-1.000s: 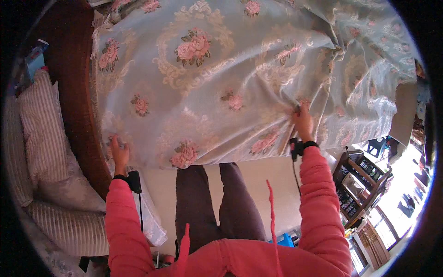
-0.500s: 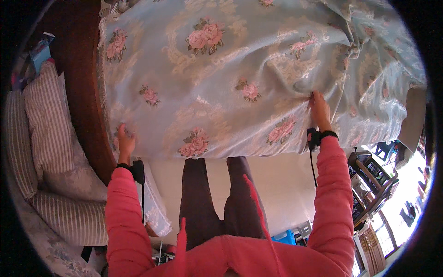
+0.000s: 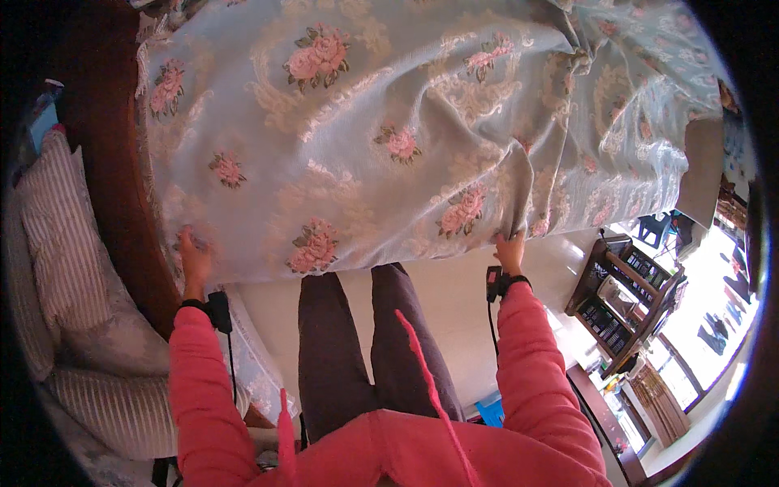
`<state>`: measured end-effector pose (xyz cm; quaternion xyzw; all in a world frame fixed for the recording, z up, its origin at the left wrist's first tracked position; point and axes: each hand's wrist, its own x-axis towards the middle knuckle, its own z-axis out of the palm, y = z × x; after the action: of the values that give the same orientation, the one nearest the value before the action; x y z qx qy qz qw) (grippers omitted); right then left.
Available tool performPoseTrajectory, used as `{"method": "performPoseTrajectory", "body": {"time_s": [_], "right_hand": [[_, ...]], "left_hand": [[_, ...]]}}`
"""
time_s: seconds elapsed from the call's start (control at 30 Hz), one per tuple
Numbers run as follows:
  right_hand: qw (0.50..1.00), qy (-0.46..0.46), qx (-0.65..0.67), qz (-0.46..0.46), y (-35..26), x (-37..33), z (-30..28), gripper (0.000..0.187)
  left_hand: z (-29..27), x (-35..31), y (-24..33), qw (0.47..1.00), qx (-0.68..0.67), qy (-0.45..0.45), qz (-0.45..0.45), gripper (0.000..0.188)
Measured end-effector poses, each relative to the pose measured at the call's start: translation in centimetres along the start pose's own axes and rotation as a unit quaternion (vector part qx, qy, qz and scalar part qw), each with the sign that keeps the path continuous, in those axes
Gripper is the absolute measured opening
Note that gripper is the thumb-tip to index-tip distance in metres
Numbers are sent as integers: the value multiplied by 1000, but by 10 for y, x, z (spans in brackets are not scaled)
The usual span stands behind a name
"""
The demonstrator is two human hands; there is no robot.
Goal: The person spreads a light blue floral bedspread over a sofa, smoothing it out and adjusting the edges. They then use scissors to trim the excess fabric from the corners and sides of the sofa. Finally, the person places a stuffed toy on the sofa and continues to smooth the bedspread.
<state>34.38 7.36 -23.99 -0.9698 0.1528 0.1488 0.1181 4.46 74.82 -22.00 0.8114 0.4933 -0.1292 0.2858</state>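
A pale blue-grey floral cloth point(image 3: 341, 195) with pink roses and a fringed left edge spreads before me, smooth on the left and wrinkled on the right. My left hand point(image 3: 195, 258) lies on its near left corner, fingers stretched out and apart against the fabric. At the near edge, right of the middle, my right hand point(image 3: 510, 250) is closed on the cloth, and folds run up from it. Some of its fingertips are hidden in the fabric. Both wrists wear dark bands with small black devices and cables.
Dark wood point(image 3: 105, 162) runs along the cloth's left side. Beyond it are striped cushions point(image 3: 65, 235). A dark wooden rack point(image 3: 625, 300) stands at the right, near a bright window. Pale floor point(image 3: 487, 325) shows around my legs, with a blue object point(image 3: 489, 410) low down.
My right hand has moved left and nearer to me, from on top of the cloth to its near edge. My left hand stays near the corner. The whole view has shifted.
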Motion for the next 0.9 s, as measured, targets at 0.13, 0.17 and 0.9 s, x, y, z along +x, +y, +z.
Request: {"method": "performPoseTrajectory", "body": {"time_s": [0.13, 0.17, 0.9], "right_hand": [[983, -107, -128, -75, -13, 30, -29, 39], [951, -11, -225, -212, -17, 38, -39, 34], [976, -133, 18, -173, -53, -3, -62, 33]], "left_hand": [[0, 1, -5, 1000, 6, 1, 22, 60], [0, 0, -4, 1000, -15, -13, 4, 61], [-14, -22, -71, 983, -121, 47, 128, 39]]}}
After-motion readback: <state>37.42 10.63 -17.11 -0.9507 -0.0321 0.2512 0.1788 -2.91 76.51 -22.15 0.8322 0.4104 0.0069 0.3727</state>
